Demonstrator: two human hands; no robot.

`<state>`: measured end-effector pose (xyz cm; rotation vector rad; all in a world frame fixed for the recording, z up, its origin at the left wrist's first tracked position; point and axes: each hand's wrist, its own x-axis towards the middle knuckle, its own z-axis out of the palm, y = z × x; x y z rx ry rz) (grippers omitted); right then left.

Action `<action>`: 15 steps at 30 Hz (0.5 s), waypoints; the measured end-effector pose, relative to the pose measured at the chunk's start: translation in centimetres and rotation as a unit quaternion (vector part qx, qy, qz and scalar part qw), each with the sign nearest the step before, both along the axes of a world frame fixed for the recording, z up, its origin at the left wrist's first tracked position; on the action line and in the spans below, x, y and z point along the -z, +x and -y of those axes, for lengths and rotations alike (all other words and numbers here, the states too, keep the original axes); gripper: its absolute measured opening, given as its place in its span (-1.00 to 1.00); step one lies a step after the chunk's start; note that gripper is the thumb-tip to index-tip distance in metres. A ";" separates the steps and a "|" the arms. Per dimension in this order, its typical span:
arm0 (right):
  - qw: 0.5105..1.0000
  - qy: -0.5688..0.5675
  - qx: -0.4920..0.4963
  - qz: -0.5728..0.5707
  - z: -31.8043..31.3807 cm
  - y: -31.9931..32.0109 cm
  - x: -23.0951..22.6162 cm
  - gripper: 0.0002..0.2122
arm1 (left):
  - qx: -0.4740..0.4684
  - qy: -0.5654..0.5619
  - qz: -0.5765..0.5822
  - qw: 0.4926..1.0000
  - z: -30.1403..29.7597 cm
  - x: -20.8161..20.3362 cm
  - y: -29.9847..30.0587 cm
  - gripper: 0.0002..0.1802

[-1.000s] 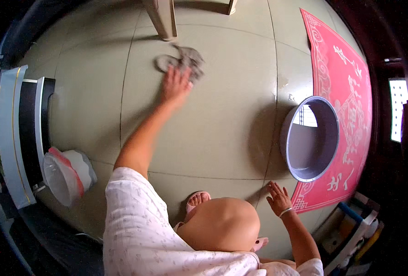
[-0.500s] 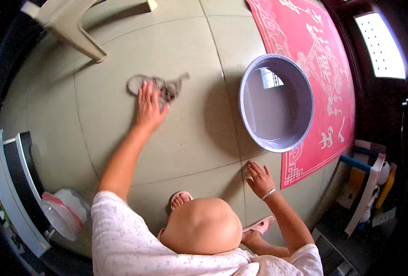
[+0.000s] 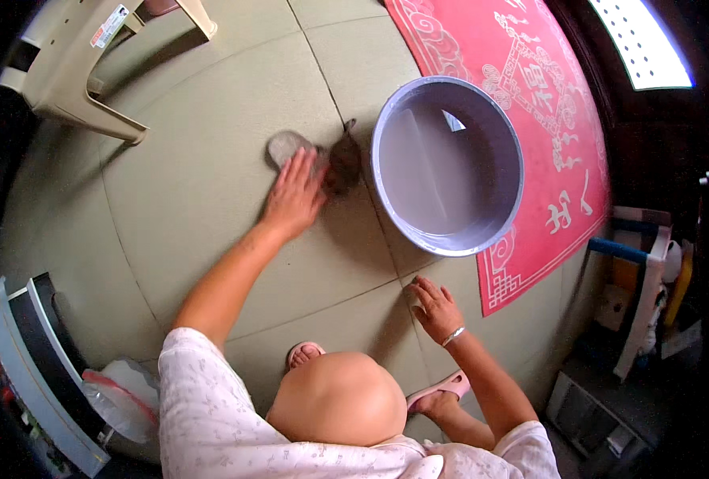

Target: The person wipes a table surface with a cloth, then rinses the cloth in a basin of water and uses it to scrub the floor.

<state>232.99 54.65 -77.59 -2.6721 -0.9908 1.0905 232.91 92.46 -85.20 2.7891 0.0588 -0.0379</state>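
My left hand (image 3: 295, 195) lies flat on a wet grey-brown rag (image 3: 343, 166) on the tiled floor, fingers stretched out over it. The rag is bunched up, with a rounded flap sticking out left of my fingertips and a darker, blurred part to their right. Close by on the right stands a round lavender basin (image 3: 382, 203) holding cloudy greyish water. My right hand (image 3: 436, 310), a silver bracelet at its wrist, is below the basin near a floor joint. Its fingers are loosely spread with nothing in them; whether they touch the floor I cannot tell.
A red mat (image 3: 530, 104) with pale patterns runs beside and under the basin's right side. A beige plastic stool (image 3: 75, 88) stands at the far left. At the lower left sits a clear plastic bag (image 3: 123, 399); a rack with blue bars (image 3: 618, 251) is at the right.
My left hand has slid the rag rightward across the floor, closer to the basin. The whole view has shifted slightly, and my right hand stays much where it was.
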 end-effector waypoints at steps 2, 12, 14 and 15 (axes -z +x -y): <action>1.000 -0.004 0.007 -0.003 -0.2 0.0 -0.1 -0.55 | -0.073 0.003 0.062 0.995 -1.3 0.7 4.7 -0.33; 0.999 -0.036 0.038 -0.011 -0.4 -1.1 0.2 -0.54 | 0.045 0.130 0.046 0.989 2.6 4.4 16.2 -0.39; 0.999 -0.033 0.038 -0.005 -0.7 -1.0 0.2 -0.55 | 0.070 0.174 0.081 0.979 2.6 4.6 13.5 -0.44; 0.998 -0.041 0.042 -0.009 -0.2 -1.0 0.0 -0.55 | 0.074 0.165 0.078 0.980 3.3 4.1 12.0 -0.44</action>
